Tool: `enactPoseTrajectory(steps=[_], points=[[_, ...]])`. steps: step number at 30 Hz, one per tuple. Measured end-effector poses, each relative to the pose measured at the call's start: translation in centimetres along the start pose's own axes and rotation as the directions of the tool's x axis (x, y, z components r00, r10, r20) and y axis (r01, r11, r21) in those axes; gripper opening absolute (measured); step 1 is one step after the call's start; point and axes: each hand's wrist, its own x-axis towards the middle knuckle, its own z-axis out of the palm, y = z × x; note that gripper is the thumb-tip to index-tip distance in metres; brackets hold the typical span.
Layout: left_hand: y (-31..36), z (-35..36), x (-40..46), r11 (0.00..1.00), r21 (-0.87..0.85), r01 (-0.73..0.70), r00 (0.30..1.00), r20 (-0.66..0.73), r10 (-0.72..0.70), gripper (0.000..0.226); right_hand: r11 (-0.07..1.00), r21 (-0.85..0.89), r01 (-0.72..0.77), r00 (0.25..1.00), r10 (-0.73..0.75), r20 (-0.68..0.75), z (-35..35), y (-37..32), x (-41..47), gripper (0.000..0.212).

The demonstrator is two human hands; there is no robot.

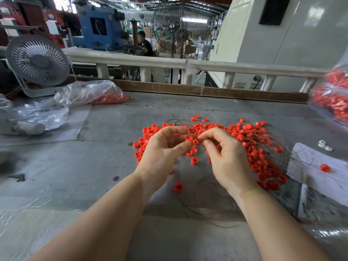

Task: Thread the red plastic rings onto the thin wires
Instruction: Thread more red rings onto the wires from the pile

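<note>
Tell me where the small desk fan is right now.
In the head view the small desk fan stands at the table's far left corner, just left of a clear plastic bag holding red rings.

Your left hand (pixel 165 147) & right hand (pixel 224 155): both bare, no gloves/rings; forearms bare too, no sleeves, lower frame.

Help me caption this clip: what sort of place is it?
Probably a factory floor: a blue machine and a large pale cabinet stand behind the worktable, with bulk red rings heaped and bagged.
</note>
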Motion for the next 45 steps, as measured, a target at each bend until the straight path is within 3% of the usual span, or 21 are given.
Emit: enactPoseTrajectory(steps=[25,45], points=[[-0.02,0.25,-0.33,0.972,0.213,-0.103,0.993,0.087,0.086,0.034,0.997,0.069,0.018,1.000,-0.019,0.023,-0.16,-0.25,0.16,0.020],[0.40,0.29,-0.42,0.981,0.141,-0.130,0.990,0.068,0.121,0.035,0.980,0.189,-0.067,0.997,0.070,-0.011,-0.33,-0.32,0.26,0.019]])
